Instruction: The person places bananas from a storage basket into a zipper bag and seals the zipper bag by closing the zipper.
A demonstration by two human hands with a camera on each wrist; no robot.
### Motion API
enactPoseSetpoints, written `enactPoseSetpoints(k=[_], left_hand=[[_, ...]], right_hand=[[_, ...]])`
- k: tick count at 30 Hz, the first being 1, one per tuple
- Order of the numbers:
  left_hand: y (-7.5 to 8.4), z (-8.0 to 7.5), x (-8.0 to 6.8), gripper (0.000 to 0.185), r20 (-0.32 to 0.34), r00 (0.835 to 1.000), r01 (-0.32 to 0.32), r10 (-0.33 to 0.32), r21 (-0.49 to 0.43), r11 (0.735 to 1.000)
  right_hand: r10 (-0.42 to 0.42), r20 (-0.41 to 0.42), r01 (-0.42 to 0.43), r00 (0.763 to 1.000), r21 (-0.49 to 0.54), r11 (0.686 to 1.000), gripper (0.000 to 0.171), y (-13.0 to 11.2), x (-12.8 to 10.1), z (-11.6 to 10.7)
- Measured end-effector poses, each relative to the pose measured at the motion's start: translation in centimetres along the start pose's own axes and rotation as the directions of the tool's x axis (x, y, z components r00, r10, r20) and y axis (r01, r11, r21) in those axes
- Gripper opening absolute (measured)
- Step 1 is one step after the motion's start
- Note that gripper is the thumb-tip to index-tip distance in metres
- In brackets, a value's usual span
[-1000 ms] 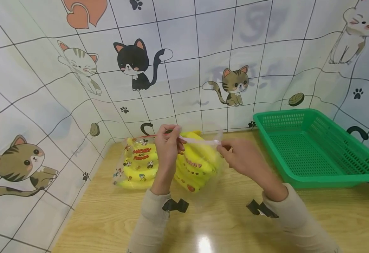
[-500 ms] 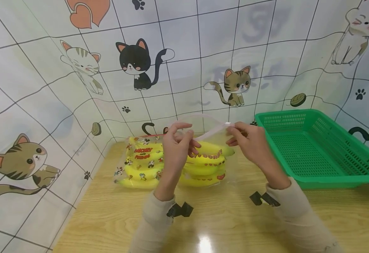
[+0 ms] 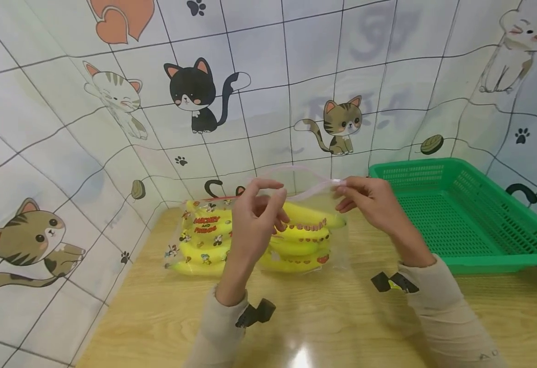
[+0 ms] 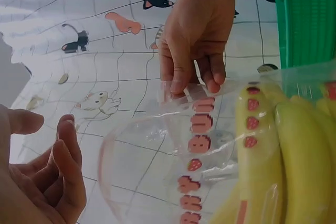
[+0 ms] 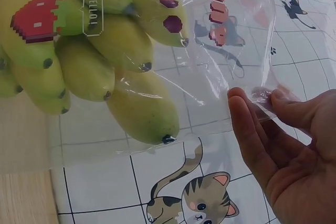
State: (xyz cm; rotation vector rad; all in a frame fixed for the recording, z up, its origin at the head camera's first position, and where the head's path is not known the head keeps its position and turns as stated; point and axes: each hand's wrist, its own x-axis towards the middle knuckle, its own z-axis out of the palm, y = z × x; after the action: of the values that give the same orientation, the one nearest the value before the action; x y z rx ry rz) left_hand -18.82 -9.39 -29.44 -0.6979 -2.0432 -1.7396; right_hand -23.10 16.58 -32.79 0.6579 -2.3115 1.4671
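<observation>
A clear printed zip bag holding a bunch of bananas lies on the table with its mouth raised and gaping. My right hand pinches the right end of the bag's pale zip strip between thumb and fingers; the right wrist view shows this right hand on the clear corner. At the mouth's left side is my left hand, its fingers loosely bent. In the left wrist view this left hand stands apart from the bag with nothing between thumb and fingers.
Another clear bag of bananas, printed "Mickey and Friends", lies at the left, partly behind my left forearm. A green plastic basket stands on the right of the wooden table. A cat-patterned sheet rises behind.
The zip strip was stretched between both hands; its mouth now gapes. My left hand has let go of the strip. My right hand has moved up and slightly right, still holding its end.
</observation>
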Motion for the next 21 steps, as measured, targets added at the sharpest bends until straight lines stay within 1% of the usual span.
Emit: enactPoseSetpoints(k=[1,2,3,4,5,6,7,8,9,10,11,12,13,15,16,17,18,20,21], left_hand=[[0.2,0.0,0.1,0.018,0.006,0.999,-0.047,0.047,0.059,0.997],[0.4,0.0,0.3,0.015,0.014,0.995,-0.098,0.097,0.126,0.987],[0.6,0.1,0.6,0.014,0.023,0.988,-0.154,0.152,0.201,0.967],[0.8,0.2,1.0,0.013,0.04,0.978,-0.208,0.205,0.292,0.934],[1.0,0.4,1.5,0.013,0.065,0.965,-0.259,0.254,0.388,0.885],[1.3,0.7,1.9,0.013,0.099,0.95,-0.305,0.295,0.481,0.822],[1.6,1.1,2.5,0.014,0.144,0.936,-0.345,0.322,0.564,0.75],[1.8,1.5,3.0,0.015,0.198,0.921,-0.381,0.334,0.629,0.678],[2.0,1.9,3.5,0.017,0.256,0.907,-0.415,0.333,0.674,0.612],[2.2,2.4,4.0,0.019,0.319,0.893,-0.447,0.317,0.705,0.551],[2.3,2.9,4.5,0.021,0.38,0.878,-0.478,0.29,0.72,0.503],[2.4,3.4,4.9,0.022,0.436,0.863,-0.505,0.255,0.728,0.464],[2.4,3.8,5.4,0.023,0.484,0.847,-0.529,0.219,0.728,0.436],[2.4,4.7,6.2,0.022,0.551,0.82,-0.561,0.155,0.719,0.409],[2.3,5.0,6.5,0.021,0.573,0.81,-0.57,0.127,0.717,0.401],[2.2,5.3,6.7,0.02,0.587,0.803,-0.575,0.106,0.716,0.396],[2.1,5.5,6.9,0.019,0.594,0.8,-0.575,0.088,0.715,0.397],[1.9,5.8,7.0,0.017,0.599,0.798,-0.572,0.07,0.713,0.406],[1.8,5.9,7.1,0.016,0.6,0.797,-0.572,0.067,0.716,0.401]], right_hand=[[-0.007,0.005,0.007,1.0,-0.001,1.0,0.024,0.1,0.0,0.0],[-0.014,0.012,0.014,1.0,-0.002,1.0,0.023,0.1,0.1,0.1],[-0.021,0.017,0.021,1.0,-0.006,1.0,0.023,0.2,0.1,0.1],[-0.027,0.02,0.028,0.999,-0.009,1.0,0.023,0.3,0.1,0.2],[-0.031,0.027,0.032,0.999,-0.01,0.999,0.023,0.4,0.1,0.2],[-0.035,0.036,0.036,0.999,-0.012,0.999,0.023,0.4,0.1,0.3],[-0.04,0.043,0.041,0.998,-0.02,0.999,0.023,0.4,0.1,0.2],[-0.044,0.052,0.046,0.998,-0.026,0.999,0.023,0.4,0.1,0.1],[-0.049,0.06,0.051,0.997,-0.034,0.998,0.023,0.4,0.1,0.0],[-0.057,0.068,0.06,0.996,-0.038,0.997,0.023,0.4,0.0,0.0],[-0.068,0.074,0.071,0.995,-0.044,0.996,0.022,0.3,0.0,-0.1],[-0.079,0.077,0.082,0.994,-0.044,0.996,0.022,0.3,0.0,-0.1],[-0.088,0.078,0.091,0.993,-0.04,0.995,0.021,0.3,0.0,-0.1],[-0.104,0.079,0.107,0.991,-0.029,0.994,0.021,0.2,0.0,-0.2],[-0.109,0.081,0.111,0.991,-0.023,0.994,0.02,0.2,-0.1,-0.3],[-0.111,0.082,0.113,0.99,-0.02,0.993,0.02,0.2,-0.1,-0.3],[-0.112,0.082,0.114,0.99,-0.019,0.993,0.02,0.2,-0.1,-0.4],[-0.107,0.086,0.109,0.991,-0.026,0.994,0.02,0.2,-0.2,-0.6],[-0.101,0.088,0.104,0.991,-0.028,0.994,0.021,0.2,-0.2,-0.7]])
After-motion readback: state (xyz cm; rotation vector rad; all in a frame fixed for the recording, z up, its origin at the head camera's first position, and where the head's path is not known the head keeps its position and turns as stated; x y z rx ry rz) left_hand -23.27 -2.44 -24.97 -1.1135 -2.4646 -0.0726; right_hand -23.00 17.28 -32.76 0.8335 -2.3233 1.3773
